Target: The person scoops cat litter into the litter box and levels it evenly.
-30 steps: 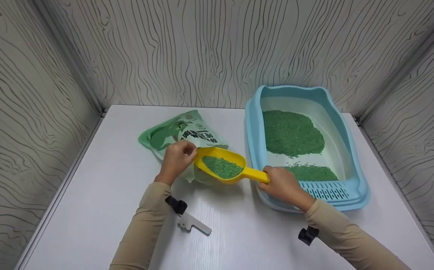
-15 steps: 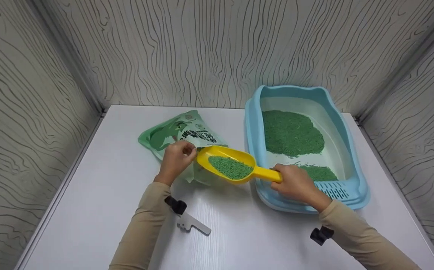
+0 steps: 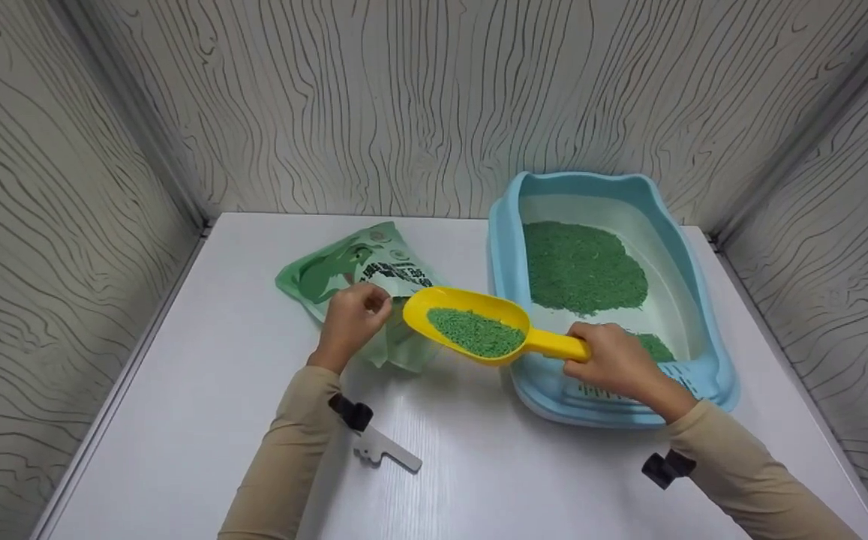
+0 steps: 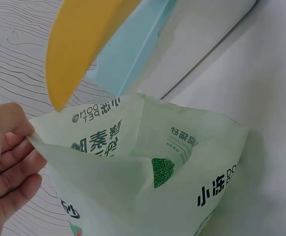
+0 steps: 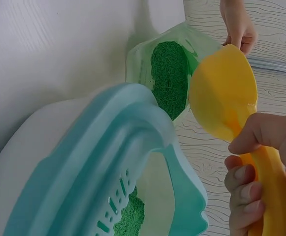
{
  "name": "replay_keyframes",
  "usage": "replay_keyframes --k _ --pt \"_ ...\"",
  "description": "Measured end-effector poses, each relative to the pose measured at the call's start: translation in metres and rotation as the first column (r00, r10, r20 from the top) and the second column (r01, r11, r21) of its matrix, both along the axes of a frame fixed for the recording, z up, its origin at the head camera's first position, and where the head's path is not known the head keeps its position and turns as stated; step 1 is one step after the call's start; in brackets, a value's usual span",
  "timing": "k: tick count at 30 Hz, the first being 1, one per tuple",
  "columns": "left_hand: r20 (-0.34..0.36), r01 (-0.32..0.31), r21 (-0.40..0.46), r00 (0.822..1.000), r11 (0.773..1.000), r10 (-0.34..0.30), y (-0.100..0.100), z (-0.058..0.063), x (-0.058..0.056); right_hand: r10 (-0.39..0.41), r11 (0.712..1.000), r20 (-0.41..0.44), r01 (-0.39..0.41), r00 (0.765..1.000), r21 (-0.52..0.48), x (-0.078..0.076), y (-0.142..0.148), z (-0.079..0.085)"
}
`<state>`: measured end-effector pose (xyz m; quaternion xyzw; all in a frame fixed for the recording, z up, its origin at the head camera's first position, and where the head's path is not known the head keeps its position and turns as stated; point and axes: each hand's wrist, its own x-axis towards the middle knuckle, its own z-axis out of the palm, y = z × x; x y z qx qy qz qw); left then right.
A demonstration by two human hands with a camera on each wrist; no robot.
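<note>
- The fingers of your left hand [image 3: 355, 319] pinch the green bag [image 3: 388, 259] at its open mouth.
- Your right hand [image 3: 617, 364] grips the yellow scoop [image 3: 557, 345] (by its handle), green pellets [image 3: 477, 332] inside.
- The scoop is raised near the bag's mouth; the blue tray [image 3: 506, 247] stands on the surface [image 3: 464, 480] to your right.
</note>
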<state>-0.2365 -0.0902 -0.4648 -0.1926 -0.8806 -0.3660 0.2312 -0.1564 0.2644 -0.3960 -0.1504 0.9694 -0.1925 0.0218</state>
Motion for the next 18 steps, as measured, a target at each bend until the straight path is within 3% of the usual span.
replay_keyframes --k 18 --pt "-0.032 0.013 -0.013 0.999 1.0 -0.014 -0.001 -0.002 0.0 -0.048 0.998 -0.023 0.048 0.999 0.029 -0.002 0.03 0.023"
